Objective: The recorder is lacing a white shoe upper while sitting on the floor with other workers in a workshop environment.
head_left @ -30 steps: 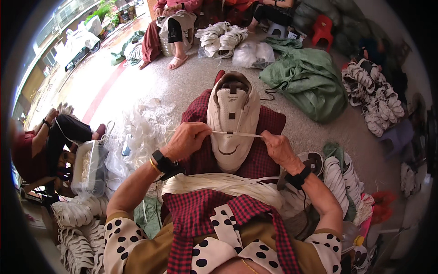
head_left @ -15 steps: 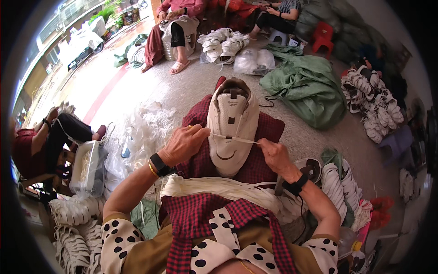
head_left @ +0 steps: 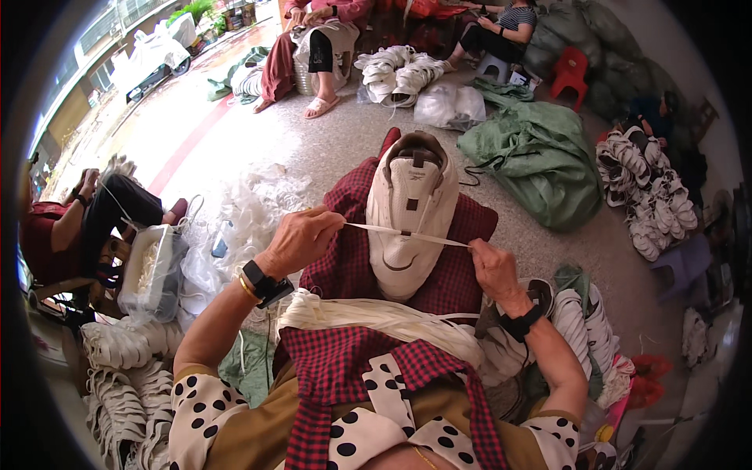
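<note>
A cream sneaker upper [head_left: 410, 266] rests on the red-and-black checked cloth over my lap, its toe toward me. Across its front a flat white shoelace [head_left: 435, 238] runs through a small loop on the tongue. To the left of the shoe, my left hand [head_left: 300, 241] is closed on one end of the lace. My right hand [head_left: 493, 269] pinches the other end on the right side. The lace is stretched nearly straight between both hands. A bundle of loose white laces [head_left: 352, 319] lies across my lap, close to my waist.
Clear plastic bags [head_left: 247, 207] and a plastic tub [head_left: 150, 270] stand at the left, beside a seated person. Stacked shoe uppers [head_left: 125, 392] lie at lower left, others [head_left: 658, 192] at right. A green sack [head_left: 540, 164] spreads over the floor ahead.
My hands have moved farther apart, drawing more lace out to each side of the loop. The whole view has shifted slightly.
</note>
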Available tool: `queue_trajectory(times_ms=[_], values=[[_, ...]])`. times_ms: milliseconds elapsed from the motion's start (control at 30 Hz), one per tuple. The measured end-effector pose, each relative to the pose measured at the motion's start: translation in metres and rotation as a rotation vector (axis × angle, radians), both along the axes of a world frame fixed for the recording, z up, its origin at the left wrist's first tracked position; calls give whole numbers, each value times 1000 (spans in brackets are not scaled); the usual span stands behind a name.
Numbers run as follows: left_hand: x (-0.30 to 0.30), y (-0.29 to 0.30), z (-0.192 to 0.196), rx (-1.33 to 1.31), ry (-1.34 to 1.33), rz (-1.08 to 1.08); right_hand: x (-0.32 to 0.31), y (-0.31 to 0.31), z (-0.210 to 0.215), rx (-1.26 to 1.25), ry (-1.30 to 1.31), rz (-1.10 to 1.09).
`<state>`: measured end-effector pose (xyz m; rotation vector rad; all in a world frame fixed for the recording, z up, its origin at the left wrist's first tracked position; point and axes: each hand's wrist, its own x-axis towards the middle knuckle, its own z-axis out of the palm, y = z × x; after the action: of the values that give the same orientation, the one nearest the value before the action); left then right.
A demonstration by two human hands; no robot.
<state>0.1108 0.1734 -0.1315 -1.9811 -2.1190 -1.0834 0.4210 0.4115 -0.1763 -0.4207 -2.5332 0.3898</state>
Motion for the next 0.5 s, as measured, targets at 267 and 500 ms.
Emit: queue_trajectory(times_ms=[267,500], values=[[11,9,-12,25,30,10,31,33,-18,19,13,-115],[10,13,-12,26,41,-1,-6,-14,30,3,17,13]])
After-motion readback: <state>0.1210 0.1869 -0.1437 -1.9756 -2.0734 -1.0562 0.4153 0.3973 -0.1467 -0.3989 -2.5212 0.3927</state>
